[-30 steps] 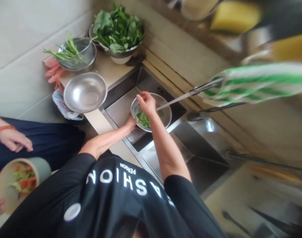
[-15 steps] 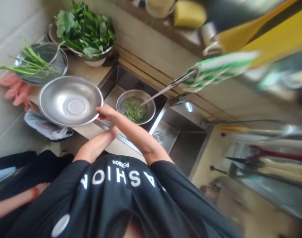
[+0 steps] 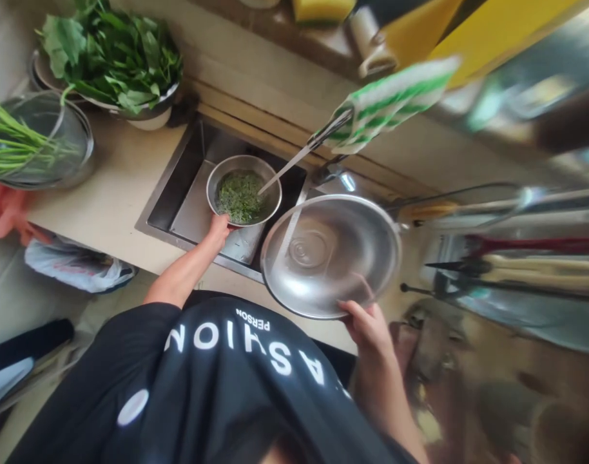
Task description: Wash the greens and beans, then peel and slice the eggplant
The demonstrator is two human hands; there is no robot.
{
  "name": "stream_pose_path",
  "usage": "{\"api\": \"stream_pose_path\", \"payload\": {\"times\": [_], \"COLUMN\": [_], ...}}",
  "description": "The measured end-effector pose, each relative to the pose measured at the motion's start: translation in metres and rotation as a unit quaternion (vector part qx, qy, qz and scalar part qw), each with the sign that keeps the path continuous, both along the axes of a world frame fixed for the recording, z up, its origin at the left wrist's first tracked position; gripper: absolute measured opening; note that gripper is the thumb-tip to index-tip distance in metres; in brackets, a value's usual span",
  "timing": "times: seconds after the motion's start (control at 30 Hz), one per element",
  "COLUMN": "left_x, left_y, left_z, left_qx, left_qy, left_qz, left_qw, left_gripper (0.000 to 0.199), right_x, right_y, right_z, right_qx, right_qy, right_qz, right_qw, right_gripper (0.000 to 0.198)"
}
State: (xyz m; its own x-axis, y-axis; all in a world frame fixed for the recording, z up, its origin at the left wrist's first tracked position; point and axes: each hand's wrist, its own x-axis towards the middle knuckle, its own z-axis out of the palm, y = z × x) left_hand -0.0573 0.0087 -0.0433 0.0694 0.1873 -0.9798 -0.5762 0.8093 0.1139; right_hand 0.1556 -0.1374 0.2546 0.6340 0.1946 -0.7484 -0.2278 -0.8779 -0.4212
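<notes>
Chopped greens lie in water inside a steel bowl (image 3: 212, 201) in the left sink basin. My left hand (image 3: 220, 225) is closed on the near rim of this bowl. My right hand (image 3: 369, 322) grips the lower right rim of a wide steel basin (image 3: 372, 251). The basin looks to have nothing in it. It is tilted toward me and hides most of the right sink basin. From a metal tap (image 3: 330, 127), a pale straight stream comes down into the greens.
Leafy greens (image 3: 125, 58) fill a bowl at the back left. Long green stems (image 3: 19, 142) stand in a clear container on the counter (image 3: 115, 187). A green-striped cloth (image 3: 395, 103) hangs by the tap. Utensils (image 3: 517, 258) are at the right. A plastic bag (image 3: 77, 267) is below the counter.
The wide basin has moved from the left counter to the right, over the right sink, in my right hand. My left hand has taken the rim of the bowl of greens. The view has shifted.
</notes>
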Motion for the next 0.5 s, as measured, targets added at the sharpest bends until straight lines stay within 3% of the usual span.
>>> {"api": "stream_pose_path", "payload": {"times": [0.13, 0.23, 0.37, 0.5], "left_x": [-0.002, -0.009, -0.021, -0.034], "left_y": [0.01, 0.025, 0.047, 0.071], "left_z": [-0.001, 0.005, 0.015, 0.021], "left_qx": [0.017, 0.019, 0.011, 0.05], "left_qy": [0.047, 0.022, -0.008, -0.021], "left_qz": [-0.023, -0.033, -0.043, -0.069], "left_qw": [0.998, 0.999, 0.999, 0.996], "left_gripper": [0.066, 0.063, 0.053, 0.059], "right_x": [0.012, 0.006, -0.012, -0.031], "right_y": [-0.018, -0.007, 0.024, 0.06], "right_z": [0.02, 0.019, -0.004, -0.045], "right_qx": [-0.049, -0.103, -0.169, -0.2], "right_qy": [-0.064, -0.046, 0.053, 0.184], "right_qz": [-0.004, 0.057, 0.117, 0.124], "right_qw": [0.997, 0.992, 0.977, 0.954], "right_gripper": [0.095, 0.082, 0.051, 0.02]}}
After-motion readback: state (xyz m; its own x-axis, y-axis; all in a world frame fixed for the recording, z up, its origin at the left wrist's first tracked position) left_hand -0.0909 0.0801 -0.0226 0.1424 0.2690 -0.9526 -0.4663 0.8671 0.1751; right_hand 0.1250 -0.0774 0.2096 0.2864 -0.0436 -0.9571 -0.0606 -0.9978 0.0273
